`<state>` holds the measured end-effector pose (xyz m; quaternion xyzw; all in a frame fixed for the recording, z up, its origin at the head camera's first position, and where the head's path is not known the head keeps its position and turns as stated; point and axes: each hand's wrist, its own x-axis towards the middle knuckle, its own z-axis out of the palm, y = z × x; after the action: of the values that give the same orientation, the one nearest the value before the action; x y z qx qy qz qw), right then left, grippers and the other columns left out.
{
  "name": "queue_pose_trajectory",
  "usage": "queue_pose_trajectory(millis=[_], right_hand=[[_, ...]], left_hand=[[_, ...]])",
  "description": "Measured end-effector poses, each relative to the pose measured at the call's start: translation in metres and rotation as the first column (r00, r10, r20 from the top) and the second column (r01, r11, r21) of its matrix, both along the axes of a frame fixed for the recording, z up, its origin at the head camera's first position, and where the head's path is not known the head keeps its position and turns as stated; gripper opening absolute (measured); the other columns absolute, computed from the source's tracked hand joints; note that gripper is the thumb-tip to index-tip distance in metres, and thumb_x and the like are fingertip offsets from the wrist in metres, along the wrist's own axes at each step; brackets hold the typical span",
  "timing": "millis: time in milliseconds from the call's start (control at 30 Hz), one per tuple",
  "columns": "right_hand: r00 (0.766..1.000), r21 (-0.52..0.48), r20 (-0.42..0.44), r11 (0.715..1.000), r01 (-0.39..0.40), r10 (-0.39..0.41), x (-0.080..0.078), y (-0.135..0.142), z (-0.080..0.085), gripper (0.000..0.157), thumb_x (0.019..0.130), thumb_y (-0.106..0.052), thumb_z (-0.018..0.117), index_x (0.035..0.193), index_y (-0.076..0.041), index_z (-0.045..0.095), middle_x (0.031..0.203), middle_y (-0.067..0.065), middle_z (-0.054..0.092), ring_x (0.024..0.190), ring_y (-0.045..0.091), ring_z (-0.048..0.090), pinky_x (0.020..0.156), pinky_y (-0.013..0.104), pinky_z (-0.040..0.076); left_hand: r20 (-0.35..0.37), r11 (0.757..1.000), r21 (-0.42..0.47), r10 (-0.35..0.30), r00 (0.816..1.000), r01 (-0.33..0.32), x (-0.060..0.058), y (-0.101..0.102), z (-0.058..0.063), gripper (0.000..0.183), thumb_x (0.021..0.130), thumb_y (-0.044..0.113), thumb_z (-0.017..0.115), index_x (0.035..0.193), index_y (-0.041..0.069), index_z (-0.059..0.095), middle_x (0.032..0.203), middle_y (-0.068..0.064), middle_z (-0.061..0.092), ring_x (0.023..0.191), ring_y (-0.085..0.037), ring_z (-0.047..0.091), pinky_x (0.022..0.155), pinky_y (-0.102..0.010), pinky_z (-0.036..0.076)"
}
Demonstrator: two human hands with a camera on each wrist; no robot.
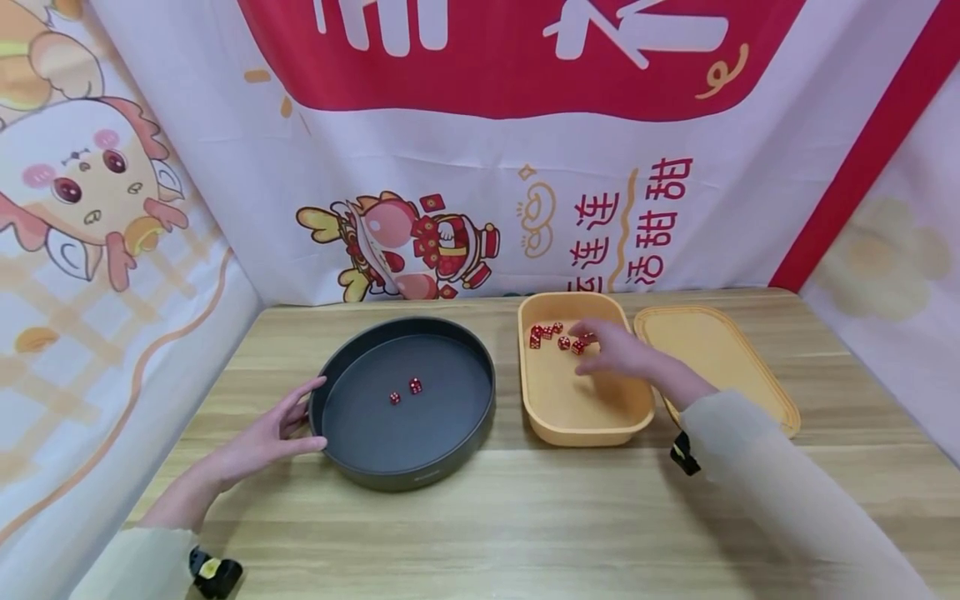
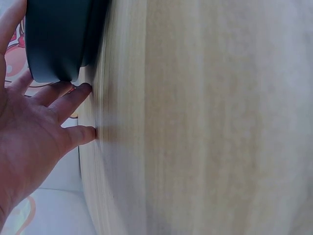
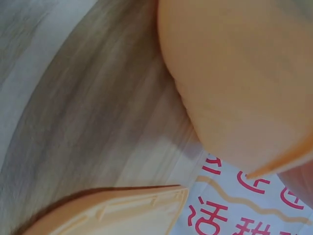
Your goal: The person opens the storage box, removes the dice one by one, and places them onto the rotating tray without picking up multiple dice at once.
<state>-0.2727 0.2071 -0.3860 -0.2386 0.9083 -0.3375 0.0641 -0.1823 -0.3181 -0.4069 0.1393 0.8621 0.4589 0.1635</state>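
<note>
A printed white and red cloth (image 1: 480,133) hangs behind a wood-grain table (image 1: 510,533). On the table, to our left, sits a round dark pan (image 1: 442,417), wide and shallow. Beside it, well apart from the pan, stands an orange box (image 1: 558,408) with raised walls, and just right of that lies a flat orange lid (image 1: 720,358), partly under our right forearm.

Our left hand (image 1: 277,429) rests against the pan's left side, thumb and fingers spread along the wall, not wrapped round it. If we press unevenly there, we judge the pan could slide, since nothing visible braces its far side.

Our right hand (image 1: 618,346) reaches over the box's right wall, fingers bent loosely above the floor, thumb parted from them; we see nothing gripped. Our wrist could catch that wall and drag the box, or nudge the lid beneath the forearm.

Smallest are the red dice (image 1: 547,332), gathered toward the far end of the box, some close by our right fingertips. Two more dice (image 1: 416,386) lie near the middle of the pan. Being so small, crowded ones could scatter or slip from a hasty pinch; a jolted pan could roll its pair.
</note>
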Motion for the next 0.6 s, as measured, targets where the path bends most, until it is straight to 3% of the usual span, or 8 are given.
queue_pose_trajectory(millis=[133,267,433,600], right_hand=[[0.999,0.04,0.009,0.999,0.033,-0.033,-0.002,-0.003,-0.002,0.059,0.078,-0.001,0.077,0.128,0.015,0.049,0.129,0.03,0.053,0.121,0.044,0.048,0.106,0.052,0.034],[0.999,0.081,0.007,0.995,0.053,-0.054,-0.005,-0.007,-0.005,0.056,0.078,-0.001,0.077,0.125,0.014,0.051,0.123,0.029,0.057,0.115,0.042,0.053,0.102,0.05,0.039],[1.0,0.072,0.01,0.997,0.017,-0.018,-0.008,-0.011,-0.013,0.044,0.076,0.002,0.078,0.114,0.011,0.059,0.106,0.022,0.064,0.099,0.035,0.061,0.091,0.045,0.048],[0.999,0.08,-0.033,0.996,-0.028,0.03,-0.009,-0.013,-0.022,0.027,0.075,0.003,0.079,0.099,0.003,0.066,0.093,0.011,0.066,0.088,0.025,0.063,0.084,0.04,0.051]], left_hand=[[0.0,1.0,0.0,0.006,1.0,-0.006,0.0,-0.001,-0.001,0.087,0.092,0.018,0.069,0.157,0.018,0.011,0.155,-0.032,0.011,0.137,-0.053,0.019,0.104,-0.061,0.026],[-0.002,1.0,-0.004,0.008,1.0,-0.008,0.0,-0.001,-0.001,0.087,0.092,0.019,0.069,0.157,0.018,0.012,0.155,-0.032,0.012,0.137,-0.053,0.019,0.104,-0.062,0.026],[-0.001,1.0,-0.006,0.006,1.0,-0.006,0.0,0.0,0.0,0.087,0.092,0.02,0.069,0.157,0.019,0.011,0.154,-0.033,0.013,0.137,-0.052,0.02,0.104,-0.062,0.028],[0.005,1.0,-0.007,0.008,1.0,-0.008,0.001,0.001,0.001,0.087,0.092,0.02,0.069,0.157,0.018,0.011,0.154,-0.033,0.014,0.137,-0.052,0.02,0.103,-0.063,0.029]])
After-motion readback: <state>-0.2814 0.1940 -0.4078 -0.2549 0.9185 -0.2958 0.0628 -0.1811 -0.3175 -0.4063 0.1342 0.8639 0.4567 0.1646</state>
